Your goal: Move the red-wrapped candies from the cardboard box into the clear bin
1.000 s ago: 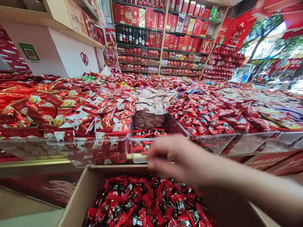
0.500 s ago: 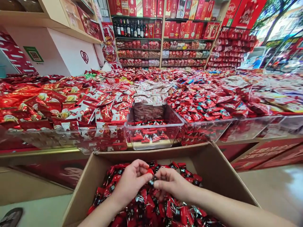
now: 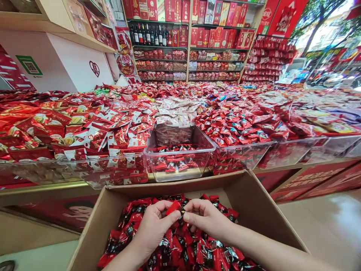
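Over an open cardboard box [image 3: 242, 199], my two hands meet fingertip to fingertip. My left hand [image 3: 158, 226] pinches a red-and-black wrapped candy [image 3: 174, 207], its red wrapper end sticking up between thumb and fingers. My right hand [image 3: 207, 220] has its thumb and fingertips closed at the other end of the same candy. Beneath both hands, many similar wrapped candies [image 3: 180, 248] fill the box; the wrists and forearms hide some of them.
A clear plastic bin [image 3: 180, 175] just beyond the box holds a low layer of red candies. Heaped packets in red [image 3: 96, 135] and white [image 3: 176, 107] wrappers lie around it. Behind stand shelves with wine bottles [image 3: 150, 35] and gift boxes. Pale floor [image 3: 324, 218] shows at right.
The candy's red end now stands up more visibly between my fingers. Both hands stay close together over the box. The camera view has shifted slightly to the right.
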The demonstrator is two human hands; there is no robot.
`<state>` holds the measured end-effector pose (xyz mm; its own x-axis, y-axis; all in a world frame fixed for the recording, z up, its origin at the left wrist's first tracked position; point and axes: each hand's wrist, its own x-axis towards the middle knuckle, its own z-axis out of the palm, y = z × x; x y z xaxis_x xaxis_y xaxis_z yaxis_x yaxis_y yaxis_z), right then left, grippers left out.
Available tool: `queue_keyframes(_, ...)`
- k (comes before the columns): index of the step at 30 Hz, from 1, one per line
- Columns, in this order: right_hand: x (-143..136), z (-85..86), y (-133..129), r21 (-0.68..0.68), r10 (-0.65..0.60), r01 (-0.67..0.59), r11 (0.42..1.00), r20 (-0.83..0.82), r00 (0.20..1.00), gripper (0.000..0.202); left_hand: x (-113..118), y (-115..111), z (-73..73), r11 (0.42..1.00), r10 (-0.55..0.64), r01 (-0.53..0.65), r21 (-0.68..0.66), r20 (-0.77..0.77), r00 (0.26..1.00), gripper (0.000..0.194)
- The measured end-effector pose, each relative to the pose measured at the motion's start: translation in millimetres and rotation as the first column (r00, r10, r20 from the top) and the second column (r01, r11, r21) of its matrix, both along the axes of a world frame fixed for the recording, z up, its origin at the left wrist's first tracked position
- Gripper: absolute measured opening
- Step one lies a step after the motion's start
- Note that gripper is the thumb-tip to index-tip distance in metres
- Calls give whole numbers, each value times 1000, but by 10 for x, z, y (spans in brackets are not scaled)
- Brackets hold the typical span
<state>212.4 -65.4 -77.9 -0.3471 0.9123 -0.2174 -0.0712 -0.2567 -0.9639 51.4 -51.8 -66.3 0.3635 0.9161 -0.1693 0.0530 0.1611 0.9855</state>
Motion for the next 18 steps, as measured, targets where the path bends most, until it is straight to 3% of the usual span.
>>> queue_keyframes(4, 14, 1, -9, 107, 7, -16, 994, 86, 996, 24, 6, 1, 22, 1000, -8, 8, -5, 9, 1000, 16)
queue_keyframes(6, 47, 118, -31, 183, 39, -72, 981, 175, 984, 21, -5, -5, 57, 997, 14, -8, -71, 90, 996, 21)
queue_keyframes(8, 103, 374, -41, 280, 32, -110, 954, 272, 962, 18, -28, -4, 91, 986, 63, -30, -164, 199, 978, 28)
queue_keyframes(11, 198, 960, 74, 445, -96, -39, 895, 277, 956, 17, -57, 10, 108, 969, 128, -67, -239, 253, 959, 25)
queue_keyframes(13, 232, 1340, 299, 549, -242, 74, 833, 241, 940, 16, -55, 18, 86, 965, 138, -85, -247, 206, 969, 21)
queue_keyframes(15, 225, 1580, 632, 602, -339, 140, 786, 229, 912, 14, -35, 14, 42, 966, 112, -71, -248, 157, 981, 19)
queue_keyframes(16, 205, 1630, 820, 571, -340, 142, 808, 256, 905, 12, -21, 8, 15, 969, 83, -48, -244, 137, 987, 19)
queue_keyframes(18, 143, 1599, 1183, 354, -248, 114, 928, 362, 899, 6, 5, -16, -42, 974, 13, 15, -227, 118, 993, 22)
